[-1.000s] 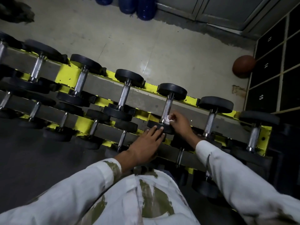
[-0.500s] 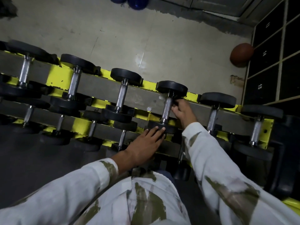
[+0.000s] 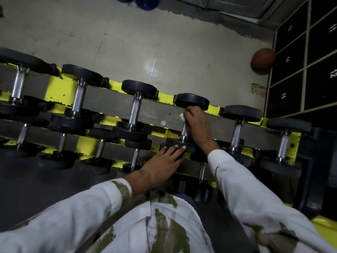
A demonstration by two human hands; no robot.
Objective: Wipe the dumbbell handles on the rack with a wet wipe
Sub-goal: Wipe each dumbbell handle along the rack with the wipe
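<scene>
A yellow and grey rack [image 3: 107,106] holds rows of black-headed dumbbells with chrome handles. My right hand [image 3: 197,125] is wrapped round the upper part of one dumbbell's handle [image 3: 184,132], with a white wet wipe [image 3: 182,116] poking out at its left side. The hand sits just under that dumbbell's far head [image 3: 191,101]. My left hand [image 3: 162,167] lies flat with straight fingers on the same dumbbell's near head [image 3: 179,146].
Neighbouring dumbbells stand at the left [image 3: 135,110] and right [image 3: 237,128] on the upper tier, more on the lower tier. A brown ball [image 3: 262,61] lies by black numbered lockers [image 3: 291,70] at the right. Blue balls [image 3: 144,2] sit at the far wall.
My right hand slid with the wipe up the handle, from its near end to just under the far head. My left hand stayed on the near head.
</scene>
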